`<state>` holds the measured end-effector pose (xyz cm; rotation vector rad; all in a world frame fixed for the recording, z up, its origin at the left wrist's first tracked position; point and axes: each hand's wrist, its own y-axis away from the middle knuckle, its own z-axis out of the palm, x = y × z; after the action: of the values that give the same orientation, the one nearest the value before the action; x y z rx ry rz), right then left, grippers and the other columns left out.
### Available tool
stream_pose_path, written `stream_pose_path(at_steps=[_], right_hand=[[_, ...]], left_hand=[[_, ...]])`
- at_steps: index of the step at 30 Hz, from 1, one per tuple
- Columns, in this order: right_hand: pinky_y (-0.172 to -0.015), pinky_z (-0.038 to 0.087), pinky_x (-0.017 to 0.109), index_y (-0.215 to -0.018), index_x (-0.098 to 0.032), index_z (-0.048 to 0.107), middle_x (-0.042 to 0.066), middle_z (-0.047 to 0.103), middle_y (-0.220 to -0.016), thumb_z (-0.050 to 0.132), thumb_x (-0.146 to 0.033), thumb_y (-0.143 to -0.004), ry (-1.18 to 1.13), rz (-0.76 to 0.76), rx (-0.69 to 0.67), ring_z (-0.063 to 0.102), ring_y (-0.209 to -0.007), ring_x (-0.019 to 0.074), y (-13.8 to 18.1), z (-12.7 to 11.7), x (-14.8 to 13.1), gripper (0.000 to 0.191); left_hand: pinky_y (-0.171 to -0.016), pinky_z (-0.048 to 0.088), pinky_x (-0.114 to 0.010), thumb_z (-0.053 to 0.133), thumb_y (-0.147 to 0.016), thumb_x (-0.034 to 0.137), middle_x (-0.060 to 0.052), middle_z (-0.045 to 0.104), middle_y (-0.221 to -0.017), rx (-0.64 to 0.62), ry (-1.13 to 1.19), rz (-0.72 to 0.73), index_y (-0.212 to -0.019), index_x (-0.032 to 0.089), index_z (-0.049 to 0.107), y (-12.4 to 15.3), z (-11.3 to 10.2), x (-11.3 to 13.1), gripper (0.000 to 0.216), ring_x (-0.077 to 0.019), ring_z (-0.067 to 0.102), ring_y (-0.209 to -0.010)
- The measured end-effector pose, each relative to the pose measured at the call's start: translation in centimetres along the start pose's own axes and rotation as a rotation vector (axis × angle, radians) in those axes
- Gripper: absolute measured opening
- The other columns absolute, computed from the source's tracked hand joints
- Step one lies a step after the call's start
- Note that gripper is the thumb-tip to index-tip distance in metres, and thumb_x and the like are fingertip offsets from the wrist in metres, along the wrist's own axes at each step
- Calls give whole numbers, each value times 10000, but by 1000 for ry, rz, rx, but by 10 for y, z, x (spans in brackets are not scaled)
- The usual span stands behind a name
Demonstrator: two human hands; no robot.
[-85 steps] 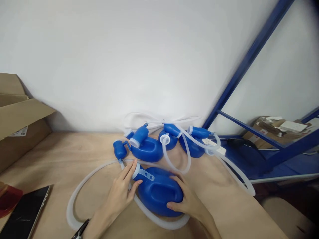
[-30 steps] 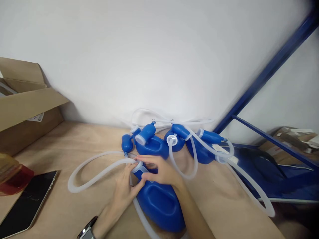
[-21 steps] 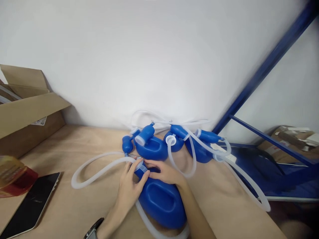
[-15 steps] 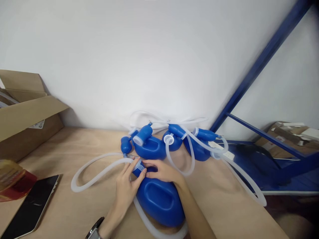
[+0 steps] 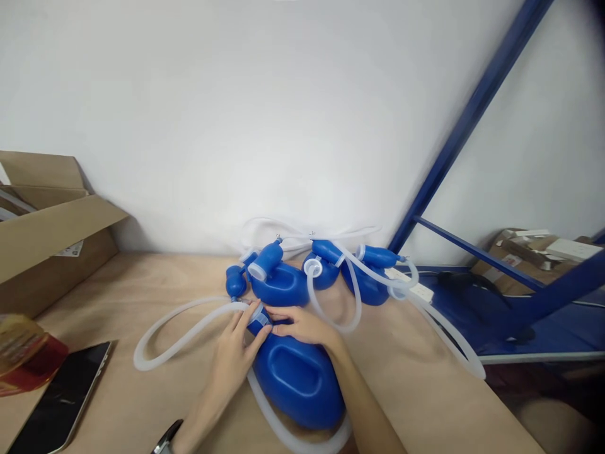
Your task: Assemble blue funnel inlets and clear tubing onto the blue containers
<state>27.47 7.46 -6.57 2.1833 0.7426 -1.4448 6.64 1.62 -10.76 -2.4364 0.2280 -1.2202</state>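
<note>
A large blue plastic bottle (image 5: 302, 384) with a moulded recess in its side lies on the table in front of me. My left hand (image 5: 236, 343) pinches its short neck (image 5: 259, 320), fingers on the pale collar and thumb on the near side. From the right, my right hand (image 5: 302, 325) grips the same neck with thumb and fingertips, its wrist over the bottle's shoulder. A translucent hose (image 5: 189, 334) loops left from the collar, partly hidden by my left fingers. More hose (image 5: 278, 429) curves under the bottle's near side.
Behind stand several similar blue bottles (image 5: 288, 287) with hoses, and a small blue bulb (image 5: 235, 282). At left are an open cardboard box (image 5: 57, 265), a red-and-yellow container (image 5: 28, 356) and a phone (image 5: 61, 400). A blue metal frame (image 5: 454, 151) rises at right.
The view has shifted slightly, so things at right appear further left. Both hands stay at the bottle's neck, with little change in their grip.
</note>
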Motion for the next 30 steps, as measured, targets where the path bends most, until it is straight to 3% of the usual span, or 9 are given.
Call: stream_pose_path(at_steps=[2,4,7,11,14,17,22,26,30], right_hand=[[-1267,347,576,-1493,-295,620,58,647,-1517,766,-400,-923,76,-1,64,548,-1457,352,14,-5,-12,598],[-1295,237,639,-1489,-309,629,63,595,-1570,727,-430,-956,159,2,148,455,-1518,391,38,-9,-24,555],[-1265,353,579,-1539,-402,553,19,576,-1590,713,-505,-969,295,-6,209,516,-1474,368,85,-5,-32,601],[-1256,396,552,-1602,-455,412,-5,442,-1684,770,-491,-926,403,30,271,461,-1522,375,137,28,-7,765],[-1287,330,597,-1638,-451,314,-3,405,-1699,665,-432,-999,464,-11,398,421,-1548,367,154,57,26,730],[-1282,317,636,-1657,-431,284,18,382,-1710,662,-469,-990,458,-31,448,402,-1554,383,158,75,54,767],[-1284,222,705,-1655,-397,333,59,372,-1720,718,-578,-927,382,-18,475,320,-1585,424,156,79,63,843],[-1296,264,640,-1613,-420,423,55,381,-1721,808,-574,-861,324,106,462,339,-1584,402,158,72,46,859],[-1305,240,630,-1585,-414,481,60,421,-1698,844,-549,-829,304,139,482,357,-1575,398,153,71,41,849]], left_hand=[[-741,652,-339,614,-971,554,-92,734,-1379,-73,78,-40,-1505,306,560,6,-15,-7,591,-287,776,-1107],[-654,629,-311,646,-928,605,-74,815,-1152,-25,69,-90,-1468,280,587,11,-38,-18,632,-259,804,-901],[-549,543,-288,656,-871,695,32,690,-620,76,-38,-136,-1218,244,732,6,-81,-32,574,-196,662,-533],[-605,521,-323,509,-904,759,24,626,-567,-101,-106,-268,-1081,216,769,-41,-117,-42,627,-224,640,-551],[-748,558,-374,675,-851,674,-41,742,-778,-142,-124,-343,-1147,180,753,-90,-100,-52,581,-287,723,-782],[-859,598,-434,745,-927,510,-88,761,-1047,-217,-83,-478,-1234,145,696,-124,-59,-63,479,-278,739,-950],[-945,612,-485,694,-1010,369,-105,663,-1352,-242,101,-552,-1340,184,634,-127,-15,-69,383,-268,693,-1133],[-875,635,-440,687,-1016,361,-98,678,-1303,-61,263,-590,-1335,183,629,-120,-30,-68,369,-240,710,-1055],[-715,637,-302,763,-914,200,-60,719,-1067,134,420,-536,-1429,150,559,-118,-69,-55,557,-131,722,-716]])
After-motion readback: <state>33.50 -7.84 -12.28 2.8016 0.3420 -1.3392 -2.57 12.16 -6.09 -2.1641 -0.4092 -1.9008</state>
